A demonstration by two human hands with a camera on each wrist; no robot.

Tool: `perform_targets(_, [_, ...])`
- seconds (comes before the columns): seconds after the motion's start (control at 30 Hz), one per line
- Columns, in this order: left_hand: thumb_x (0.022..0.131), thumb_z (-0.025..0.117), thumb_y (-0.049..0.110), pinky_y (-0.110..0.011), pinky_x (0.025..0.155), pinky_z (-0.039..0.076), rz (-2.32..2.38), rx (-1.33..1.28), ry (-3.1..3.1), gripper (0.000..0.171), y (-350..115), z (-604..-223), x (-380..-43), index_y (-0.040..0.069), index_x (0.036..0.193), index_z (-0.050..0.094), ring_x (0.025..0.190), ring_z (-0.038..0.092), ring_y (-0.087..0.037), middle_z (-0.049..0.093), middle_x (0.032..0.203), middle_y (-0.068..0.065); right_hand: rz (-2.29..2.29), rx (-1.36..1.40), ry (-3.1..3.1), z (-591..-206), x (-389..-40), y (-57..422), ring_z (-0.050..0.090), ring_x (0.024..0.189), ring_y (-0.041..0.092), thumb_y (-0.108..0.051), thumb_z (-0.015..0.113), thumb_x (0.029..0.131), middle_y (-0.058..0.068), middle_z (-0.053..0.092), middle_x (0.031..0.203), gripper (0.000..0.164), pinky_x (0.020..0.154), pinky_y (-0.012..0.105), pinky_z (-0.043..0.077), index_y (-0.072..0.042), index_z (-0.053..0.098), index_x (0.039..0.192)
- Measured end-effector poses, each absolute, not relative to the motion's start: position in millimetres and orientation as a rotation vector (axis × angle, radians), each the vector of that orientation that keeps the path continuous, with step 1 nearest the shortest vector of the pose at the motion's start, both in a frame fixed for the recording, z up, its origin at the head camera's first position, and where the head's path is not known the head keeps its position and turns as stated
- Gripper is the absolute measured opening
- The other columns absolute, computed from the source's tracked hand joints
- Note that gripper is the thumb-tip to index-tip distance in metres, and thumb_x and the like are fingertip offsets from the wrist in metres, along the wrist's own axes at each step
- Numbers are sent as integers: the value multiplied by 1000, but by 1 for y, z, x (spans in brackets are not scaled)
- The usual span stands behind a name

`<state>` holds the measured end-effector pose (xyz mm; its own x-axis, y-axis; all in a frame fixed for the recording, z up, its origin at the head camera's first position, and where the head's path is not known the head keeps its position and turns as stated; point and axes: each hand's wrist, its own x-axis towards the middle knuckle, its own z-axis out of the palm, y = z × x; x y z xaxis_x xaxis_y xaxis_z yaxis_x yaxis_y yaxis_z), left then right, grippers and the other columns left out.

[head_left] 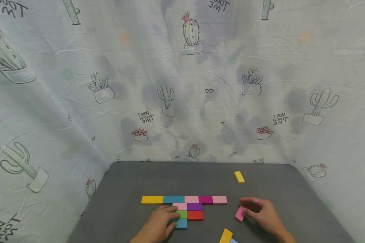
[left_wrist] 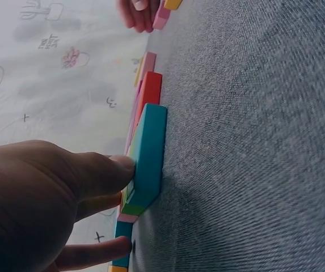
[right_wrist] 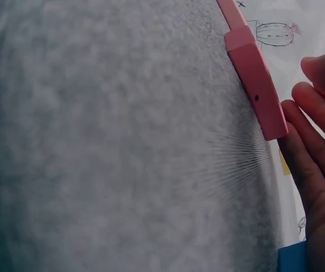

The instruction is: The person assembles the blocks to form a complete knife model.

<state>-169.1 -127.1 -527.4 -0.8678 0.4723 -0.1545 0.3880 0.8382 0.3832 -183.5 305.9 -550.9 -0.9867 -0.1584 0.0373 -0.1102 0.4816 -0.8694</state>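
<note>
Flat coloured blocks form a T-like layout on the grey table. Its top row runs yellow [head_left: 152, 200], blue [head_left: 173, 199], light pink, magenta [head_left: 205, 200] and pink. Below sit a pink and a purple block [head_left: 194, 206], then a green [head_left: 183, 214] and a red block [head_left: 195, 215], then a teal block [head_left: 181, 224]. My left hand [head_left: 158, 224] rests on the left side of this stem, its thumb at the teal block. To the right, a loose pink block [head_left: 240, 214] lies beside my right hand [head_left: 263, 212], whose fingers are gently bent around nothing.
A yellow block [head_left: 239, 177] lies alone toward the back right of the grey table [head_left: 124, 182]. Near the front edge, another yellow block [head_left: 226, 236] overlaps a light blue one [head_left: 234, 241]. A cactus-print curtain [head_left: 200, 118] hangs behind the table and along its sides.
</note>
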Motion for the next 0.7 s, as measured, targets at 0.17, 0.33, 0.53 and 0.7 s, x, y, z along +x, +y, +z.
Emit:
perform_targets(0.17, [101,80,31,-66,110,58,494,633,2778,31,-125,-528,-169,28,131,81,132,66,-30,72,146,5,-1502,-252,2650,-554,-184,309,75,106,6,-15,87,95,11,80,128,41,90,14,62,-5,77,134])
perform_targets(0.33, [100,80,30,-64,109,60,507,634,2778,30,-126,-529,-170,28,130,82,131,67,-29,72,145,5,-1404,-275,2735,-553,-179,311,74,105,4,-16,87,94,7,81,124,36,89,16,63,-8,79,129])
perform_targets(0.53, [100,80,29,-64,108,60,510,634,2768,29,-126,-529,-169,28,130,82,130,68,-29,73,145,5,-1258,-202,2841,-551,-168,314,73,103,1,-19,92,89,-1,83,116,33,86,19,63,-13,83,120])
perform_targets(0.7, [100,81,29,-65,107,60,502,621,2779,30,-125,-528,-169,27,129,82,130,68,-30,73,144,5,-1219,-159,2855,-550,-167,311,74,106,4,-21,95,86,-5,83,116,35,90,20,63,-18,84,120])
